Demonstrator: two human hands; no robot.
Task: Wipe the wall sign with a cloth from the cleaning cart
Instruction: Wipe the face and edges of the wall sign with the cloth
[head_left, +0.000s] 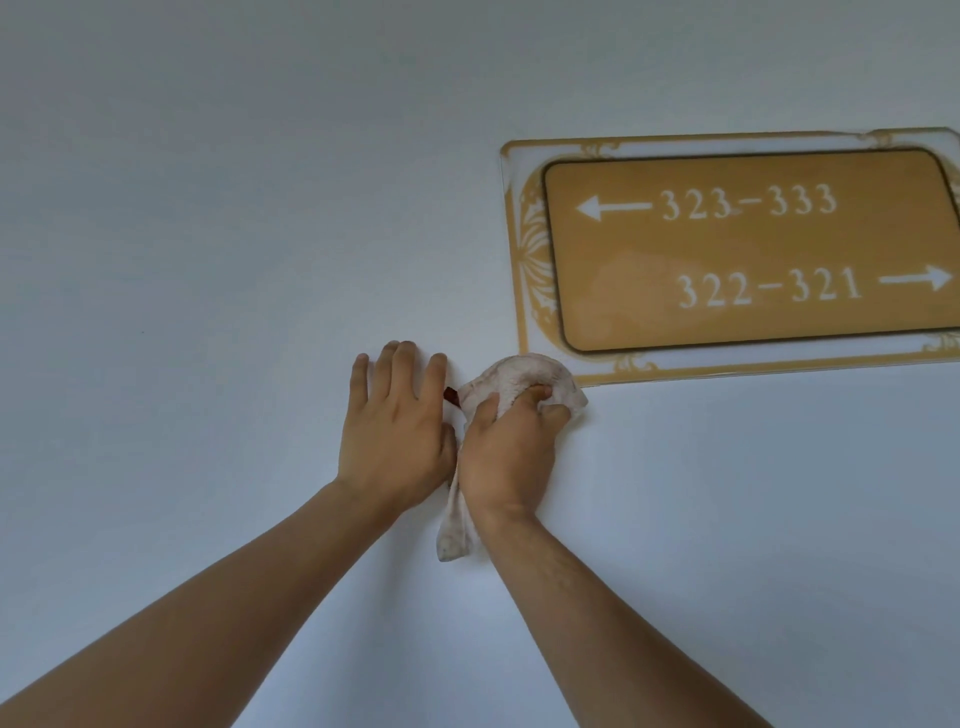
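Gold rectangular room-number wall sign (748, 249) hangs up right, unwiped by the look of it. Right hand (506, 457) grips a bunched white cloth (519, 376) just below its corner; left hand (395, 426) presses flat against the pale wall (208, 260).

I work from a single head-worn wide-angle view. It faces a pale wall (208, 208) at close range, angled slightly upward, with both forearms entering from the bottom edge. The wall sign (748, 249) sits upper right, cut off by the right edge. No second view overlaps this one.
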